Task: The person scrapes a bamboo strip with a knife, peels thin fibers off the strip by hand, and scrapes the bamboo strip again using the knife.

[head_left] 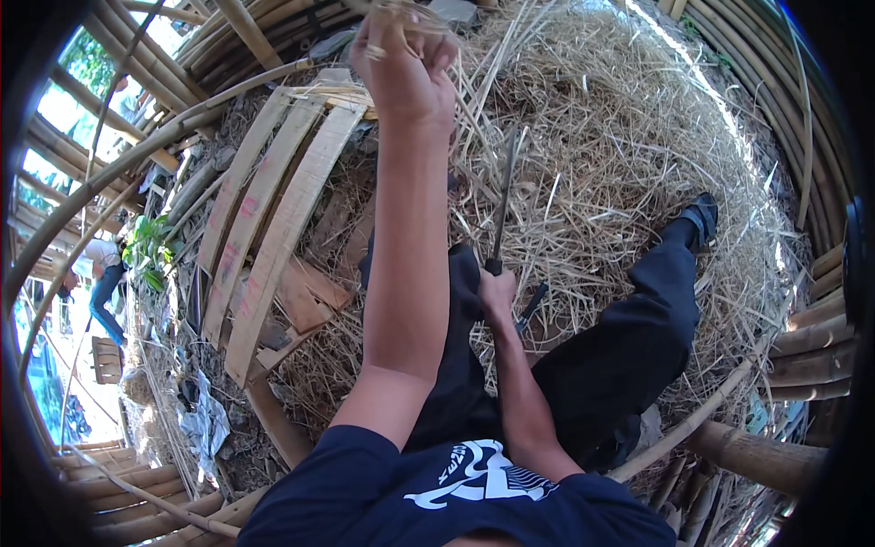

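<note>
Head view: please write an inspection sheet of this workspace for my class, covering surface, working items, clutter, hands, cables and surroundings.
Surface: ground thickly strewn with dry straw-like litter.
Working items: long-bladed knife with a dark handle; pale strips, blurred.
Clutter: wooden slatted frame; crumpled pale sheet.
Hands: left hand raised, apparently holding the strips; right hand gripping the knife's handle.
Cables: nothing seen clearly.
Surroundings: bamboo poles; green leaves; another person, left.

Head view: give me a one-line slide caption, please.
Right hand grips a long-bladed knife; raised left hand holds blurred pale strips beside straw-like shavings.
</note>
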### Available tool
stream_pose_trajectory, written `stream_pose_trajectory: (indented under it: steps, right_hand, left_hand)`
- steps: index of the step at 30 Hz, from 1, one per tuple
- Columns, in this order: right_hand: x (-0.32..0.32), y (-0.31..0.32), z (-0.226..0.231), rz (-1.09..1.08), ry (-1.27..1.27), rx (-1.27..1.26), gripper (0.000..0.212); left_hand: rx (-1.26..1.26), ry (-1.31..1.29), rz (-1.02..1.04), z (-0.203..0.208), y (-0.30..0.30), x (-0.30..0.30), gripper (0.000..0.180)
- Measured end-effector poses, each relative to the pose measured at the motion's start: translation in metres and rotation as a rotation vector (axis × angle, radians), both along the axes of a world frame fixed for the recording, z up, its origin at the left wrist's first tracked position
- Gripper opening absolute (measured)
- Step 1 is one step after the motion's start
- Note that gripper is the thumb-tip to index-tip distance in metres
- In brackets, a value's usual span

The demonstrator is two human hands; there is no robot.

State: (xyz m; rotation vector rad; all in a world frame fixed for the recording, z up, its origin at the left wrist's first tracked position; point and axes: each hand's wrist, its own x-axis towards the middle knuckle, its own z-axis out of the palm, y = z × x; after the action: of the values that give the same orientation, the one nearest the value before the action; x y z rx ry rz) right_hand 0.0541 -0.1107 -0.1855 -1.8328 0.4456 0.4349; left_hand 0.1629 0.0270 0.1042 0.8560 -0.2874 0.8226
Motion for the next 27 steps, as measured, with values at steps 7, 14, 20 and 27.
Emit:
stream_pose_trajectory:
  steps: [7,14,20,27]
  right_hand:
    - [0.004,-0.002,0.074,0.151,-0.624,0.117,0.023]
    - [-0.003,-0.005,-0.090,0.099,-0.094,-0.163,0.022]
    - [-0.001,0.004,-0.007,0.018,0.062,0.011,0.022]
    - [0.005,0.006,0.050,0.059,-0.571,0.157,0.023]
  left_hand:
    - [0.030,0.069,-0.013,0.011,-0.017,-0.004,0.025]
    - [0.096,-0.015,-0.068,0.005,-0.014,-0.001,0.041]
    - [0.035,0.070,0.005,0.010,-0.003,-0.012,0.045]
    - [0.032,0.087,0.050,0.018,-0.012,-0.008,0.048]
